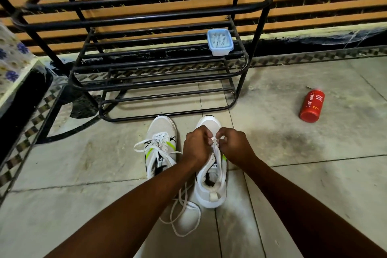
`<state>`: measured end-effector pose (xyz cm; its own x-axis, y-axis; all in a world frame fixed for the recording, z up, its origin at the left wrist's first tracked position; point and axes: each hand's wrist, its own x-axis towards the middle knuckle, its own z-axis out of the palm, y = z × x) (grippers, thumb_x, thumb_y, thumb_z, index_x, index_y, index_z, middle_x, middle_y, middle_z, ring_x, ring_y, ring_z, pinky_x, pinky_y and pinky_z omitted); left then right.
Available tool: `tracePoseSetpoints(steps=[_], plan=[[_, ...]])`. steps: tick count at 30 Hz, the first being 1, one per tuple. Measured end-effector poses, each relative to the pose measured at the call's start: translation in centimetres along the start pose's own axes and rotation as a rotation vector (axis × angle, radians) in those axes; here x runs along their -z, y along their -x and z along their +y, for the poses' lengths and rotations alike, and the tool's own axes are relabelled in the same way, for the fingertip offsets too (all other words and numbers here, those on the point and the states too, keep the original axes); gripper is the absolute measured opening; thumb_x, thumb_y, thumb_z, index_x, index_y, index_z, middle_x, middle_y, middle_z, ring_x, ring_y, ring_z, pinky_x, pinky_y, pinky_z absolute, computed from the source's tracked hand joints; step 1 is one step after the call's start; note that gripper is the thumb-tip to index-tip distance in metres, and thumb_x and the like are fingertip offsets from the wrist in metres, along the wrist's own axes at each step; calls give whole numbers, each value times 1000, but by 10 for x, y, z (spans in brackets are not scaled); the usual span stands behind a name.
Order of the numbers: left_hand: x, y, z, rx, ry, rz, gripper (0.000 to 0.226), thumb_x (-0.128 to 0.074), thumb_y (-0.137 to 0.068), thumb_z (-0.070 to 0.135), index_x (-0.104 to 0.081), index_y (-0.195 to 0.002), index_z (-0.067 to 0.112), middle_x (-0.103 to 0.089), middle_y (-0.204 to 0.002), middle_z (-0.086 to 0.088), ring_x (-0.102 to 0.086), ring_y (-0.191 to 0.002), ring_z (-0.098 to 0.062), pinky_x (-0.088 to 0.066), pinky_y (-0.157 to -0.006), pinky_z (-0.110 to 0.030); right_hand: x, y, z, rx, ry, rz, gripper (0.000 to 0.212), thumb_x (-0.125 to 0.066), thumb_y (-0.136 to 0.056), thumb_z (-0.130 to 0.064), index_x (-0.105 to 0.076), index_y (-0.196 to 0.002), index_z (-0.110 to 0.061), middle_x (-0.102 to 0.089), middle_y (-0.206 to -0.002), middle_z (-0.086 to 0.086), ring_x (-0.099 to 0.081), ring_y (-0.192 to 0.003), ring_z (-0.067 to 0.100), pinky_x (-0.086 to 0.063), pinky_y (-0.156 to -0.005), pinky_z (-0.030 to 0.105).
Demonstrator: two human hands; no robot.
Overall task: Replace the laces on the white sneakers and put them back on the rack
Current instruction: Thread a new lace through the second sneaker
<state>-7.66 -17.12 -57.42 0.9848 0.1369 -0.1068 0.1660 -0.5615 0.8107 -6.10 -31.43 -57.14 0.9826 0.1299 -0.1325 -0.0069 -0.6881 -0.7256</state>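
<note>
Presently | lace (214,140) is pinched between curled fingers of left hand (196,146) and right hand (232,144) | sneaker (211,192) is found directly beneath the grip | second sneaker (161,132) is stood just left of it | rack (167,88) is seen beyond.

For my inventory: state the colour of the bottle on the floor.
The bottle is red, white lettering; head view.

1. I am down on the floor of a home.
2. A black metal tube shoe rack (136,18) stands before me, a pair of white mesh sneakers (161,130) at its foot.
3. The floor is pale stone tiles (293,174) with a brown checked border (31,130).
4. A red plastic Cinthol body wash bottle (312,106) lies on it.
5. A blue-flowered printed cloth (12,58) covers furniture at my left.
</note>
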Motion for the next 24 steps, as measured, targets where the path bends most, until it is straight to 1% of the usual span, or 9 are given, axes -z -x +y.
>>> tracePoseSetpoints(steps=[3, 6, 10, 13, 16, 18, 20, 22, 24], plan=[[3, 2, -2, 1, 67, -9, 37, -42, -70, -15, -67, -84, 8, -72, -73, -7, -69, -65, -18, -58, -67, -40, -4, -3, -2, 82, 121, 8, 11, -51, -84, -17, -61, -81, -22, -65, -77, 4, -64, -77, 28, -52, -69, 39], [3, 3, -3, -7, 60, -8, 33, -44, -72, -12, -67, -85, 8, -73, -75, -6, -71, -69, -22, -58, -68, -40, -5, -2, -4, 114, 218, -27, 21, -41, -91, -26, -58, -92, -14, -58, -88, 11, -60, -86, 35, -49, -74, 41], [4, 3, -4, -29, -27, -17, 29, -55, -72, -9, -67, -87, 14, -73, -79, -1, -69, -73, -17, -56, -69, -34, 2, -4, -9, 102, 329, -122, 20, -50, -94, -21, -55, -109, -8, -56, -112, 13, -60, -101, 38, -49, -86, 45], [7, 4, -4, -54, -110, -21, 25, -62, -75, -1, -65, -89, 20, -72, -85, 2, -68, -81, -16, -55, -74, -32, 6, -4, -16, 179, 603, -138, 27, -49, -96, -25, -48, -117, -8, -48, -120, 10, -62, -100, 36, -48, -74, 40], [9, 4, 0, -70, -186, -32, 24, -64, -76, 3, -65, -92, 21, -73, -90, 0, -66, -86, -20, -54, -78, -33, 18, -6, -20, 307, 826, 23, 24, -38, -93, -14, -49, -114, -8, -47, -117, 10, -60, -96, 30, -43, -58, 37], [8, 4, -1, -74, -210, -45, 25, -64, -76, 3, -64, -94, 20, -72, -91, -2, -66, -88, -22, -54, -78, -34, 38, -9, -17, 362, 900, 198, 27, -32, -86, -8, -50, -106, -6, -49, -109, 14, -58, -84, 29, -47, -48, 35], [7, 3, -2, -77, -204, -54, 25, -65, -75, 1, -64, -94, 19, -72, -90, -3, -66, -88, -24, -55, -78, -35, 65, -14, -13, 393, 903, 364, 21, -35, -85, -3, -49, -101, -2, -50, -103, 18, -53, -76, 28, -49, -42, 35], [8, 4, -2, -82, -189, -52, 24, -66, -76, 1, -63, -93, 18, -72, -89, -4, -67, -87, -25, -56, -78, -37, 97, -20, -9, 312, 816, 462, 15, -44, -89, -1, -46, -104, 0, -47, -105, 19, -50, -80, 29, -49, -49, 37], [7, 4, -1, -100, -176, -58, 22, -66, -77, 1, -64, -93, 16, -72, -89, -6, -67, -86, -25, -56, -77, -38, 124, -25, -1, 162, 711, 571, 21, -54, -86, -4, -46, -106, 0, -47, -108, 20, -48, -89, 30, -45, -65, 35]])
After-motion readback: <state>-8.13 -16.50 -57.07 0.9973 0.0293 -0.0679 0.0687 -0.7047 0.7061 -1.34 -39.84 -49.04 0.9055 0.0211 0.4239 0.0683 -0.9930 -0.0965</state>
